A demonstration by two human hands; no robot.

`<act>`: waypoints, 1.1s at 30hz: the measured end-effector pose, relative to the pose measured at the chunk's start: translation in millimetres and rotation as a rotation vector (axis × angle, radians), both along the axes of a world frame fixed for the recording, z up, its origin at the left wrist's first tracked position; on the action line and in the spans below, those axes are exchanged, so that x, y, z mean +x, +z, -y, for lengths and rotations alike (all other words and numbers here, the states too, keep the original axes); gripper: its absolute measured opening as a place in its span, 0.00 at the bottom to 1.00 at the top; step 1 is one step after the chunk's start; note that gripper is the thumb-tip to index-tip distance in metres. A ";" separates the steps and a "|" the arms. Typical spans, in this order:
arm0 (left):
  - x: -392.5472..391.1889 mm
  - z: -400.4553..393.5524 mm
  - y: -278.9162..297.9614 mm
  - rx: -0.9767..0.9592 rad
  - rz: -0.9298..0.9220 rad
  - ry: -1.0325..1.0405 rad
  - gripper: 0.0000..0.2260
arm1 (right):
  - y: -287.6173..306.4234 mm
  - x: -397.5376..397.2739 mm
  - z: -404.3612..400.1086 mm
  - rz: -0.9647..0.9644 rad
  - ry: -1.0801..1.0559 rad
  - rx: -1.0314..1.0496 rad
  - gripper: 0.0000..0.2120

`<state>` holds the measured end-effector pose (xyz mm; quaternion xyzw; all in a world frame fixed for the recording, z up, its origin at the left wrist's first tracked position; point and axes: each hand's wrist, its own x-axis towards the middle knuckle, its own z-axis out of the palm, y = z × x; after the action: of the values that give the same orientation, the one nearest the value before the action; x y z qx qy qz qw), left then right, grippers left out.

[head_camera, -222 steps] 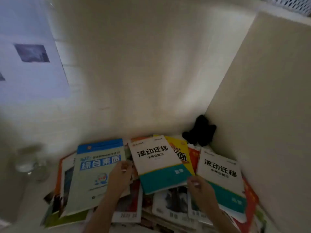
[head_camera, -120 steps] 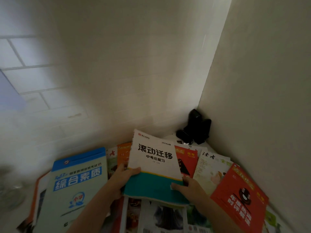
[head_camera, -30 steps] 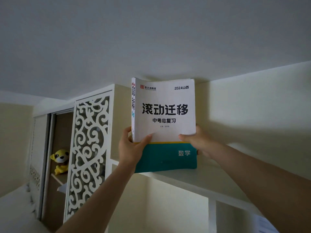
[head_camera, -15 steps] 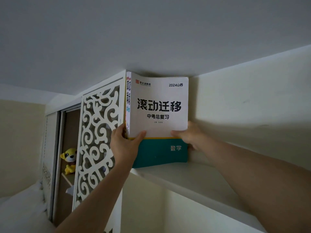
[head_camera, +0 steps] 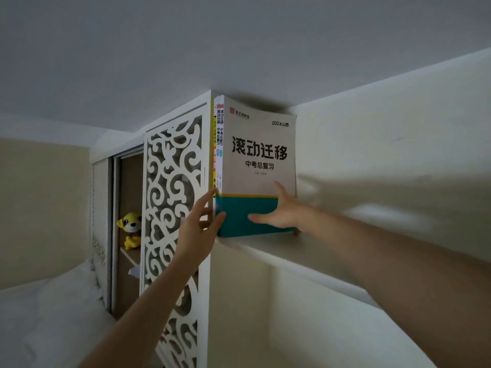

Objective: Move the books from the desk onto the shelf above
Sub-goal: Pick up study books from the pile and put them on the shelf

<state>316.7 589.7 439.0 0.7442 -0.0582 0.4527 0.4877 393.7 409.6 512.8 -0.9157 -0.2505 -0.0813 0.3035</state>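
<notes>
A white and teal workbook [head_camera: 259,155] stands upright at the left end of the high white shelf [head_camera: 268,249], its top almost at the ceiling. Two more book spines [head_camera: 215,155] stand to its left against the shelf's end panel. My left hand [head_camera: 196,229] reaches up with fairly straight fingers touching the spines and the thumb on the teal corner of the cover. My right hand [head_camera: 281,213] lies flat with spread fingers on the lower right of the cover and presses it. The desk and the other books are out of view.
A white fretwork panel [head_camera: 172,195] stands just left of the shelf end. Behind it a yellow plush toy [head_camera: 131,227] sits on a lower shelf. The shelf board runs on to the right along the wall, and the ceiling [head_camera: 239,49] is right above.
The workbook went from the desk up to the shelf and slid left against the other books. Both hands have loosened from gripping its edges to lying against it.
</notes>
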 end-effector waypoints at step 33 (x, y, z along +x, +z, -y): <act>-153.2 107.7 -77.1 0.588 -0.035 -0.029 0.10 | -98.3 -211.4 123.4 0.692 0.114 -0.062 0.10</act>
<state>163.5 482.0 361.9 0.8604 -0.1891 0.3965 0.2584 182.3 286.1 414.5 -0.8272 -0.3917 -0.3621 0.1766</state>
